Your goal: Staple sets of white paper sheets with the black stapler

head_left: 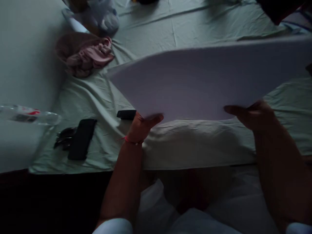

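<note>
A large pale sheet of paper or card (195, 81) is held up between my two hands, tilted above the cloth-covered surface (102, 97). My left hand (143, 126), with a red string at the wrist, grips its near left corner, thumb on top and fingers hidden beneath. On the near right edge, my right hand (251, 115) pinches it the same way, thumb on the upper face. Just left of my left hand lies a small black object (126, 114), partly covered by that hand; I cannot make out its kind.
At the left lie a black phone-like slab (82, 139), dark sunglasses or similar (64, 138) and a clear plastic bottle (29, 115). Farther back are a crumpled pink cloth (87, 55) and a plastic bag (104, 18). A dark object (280, 9) sits at the far right.
</note>
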`<action>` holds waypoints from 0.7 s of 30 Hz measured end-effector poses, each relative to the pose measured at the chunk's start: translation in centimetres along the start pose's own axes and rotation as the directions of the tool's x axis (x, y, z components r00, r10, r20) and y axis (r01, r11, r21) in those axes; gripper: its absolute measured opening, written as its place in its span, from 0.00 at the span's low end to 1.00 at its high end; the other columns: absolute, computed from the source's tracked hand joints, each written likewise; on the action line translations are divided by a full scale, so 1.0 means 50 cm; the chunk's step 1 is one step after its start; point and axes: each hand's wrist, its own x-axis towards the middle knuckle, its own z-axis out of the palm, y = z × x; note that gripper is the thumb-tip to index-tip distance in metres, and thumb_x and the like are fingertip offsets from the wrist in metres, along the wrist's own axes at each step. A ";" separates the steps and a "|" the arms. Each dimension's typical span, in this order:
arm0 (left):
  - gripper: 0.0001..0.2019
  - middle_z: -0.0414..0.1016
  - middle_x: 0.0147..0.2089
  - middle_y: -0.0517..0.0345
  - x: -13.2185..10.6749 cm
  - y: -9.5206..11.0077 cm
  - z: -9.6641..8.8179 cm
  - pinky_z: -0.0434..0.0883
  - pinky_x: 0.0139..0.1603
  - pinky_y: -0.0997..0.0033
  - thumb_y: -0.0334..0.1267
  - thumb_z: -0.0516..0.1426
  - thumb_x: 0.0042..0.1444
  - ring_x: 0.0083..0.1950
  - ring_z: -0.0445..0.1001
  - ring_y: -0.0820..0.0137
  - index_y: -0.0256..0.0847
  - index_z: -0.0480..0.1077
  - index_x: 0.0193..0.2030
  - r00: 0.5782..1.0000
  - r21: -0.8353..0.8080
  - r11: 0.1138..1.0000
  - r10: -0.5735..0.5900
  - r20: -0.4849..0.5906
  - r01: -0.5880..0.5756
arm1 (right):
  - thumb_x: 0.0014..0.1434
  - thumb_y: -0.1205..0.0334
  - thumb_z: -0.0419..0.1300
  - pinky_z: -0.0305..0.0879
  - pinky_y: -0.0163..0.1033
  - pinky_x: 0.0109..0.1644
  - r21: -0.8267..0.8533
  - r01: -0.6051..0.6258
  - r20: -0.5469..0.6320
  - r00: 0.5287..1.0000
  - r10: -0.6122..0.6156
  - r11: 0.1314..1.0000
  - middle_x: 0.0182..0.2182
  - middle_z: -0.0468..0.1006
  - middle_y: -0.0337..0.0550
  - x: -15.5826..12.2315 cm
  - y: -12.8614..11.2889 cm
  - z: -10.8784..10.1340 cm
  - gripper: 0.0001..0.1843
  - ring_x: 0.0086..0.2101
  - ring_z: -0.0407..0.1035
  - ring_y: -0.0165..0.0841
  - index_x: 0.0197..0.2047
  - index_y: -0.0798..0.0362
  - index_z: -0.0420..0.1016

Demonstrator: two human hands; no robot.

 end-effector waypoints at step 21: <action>0.21 0.85 0.43 0.50 0.010 0.020 0.010 0.82 0.44 0.58 0.49 0.72 0.46 0.46 0.84 0.57 0.42 0.81 0.45 0.934 -0.214 0.912 -0.320 0.161 0.350 | 0.31 0.53 0.83 0.67 0.33 0.27 0.160 -0.367 0.078 0.930 0.359 0.916 0.27 0.78 0.43 -0.009 -0.018 0.026 0.24 0.24 0.68 0.26 0.26 0.56 0.78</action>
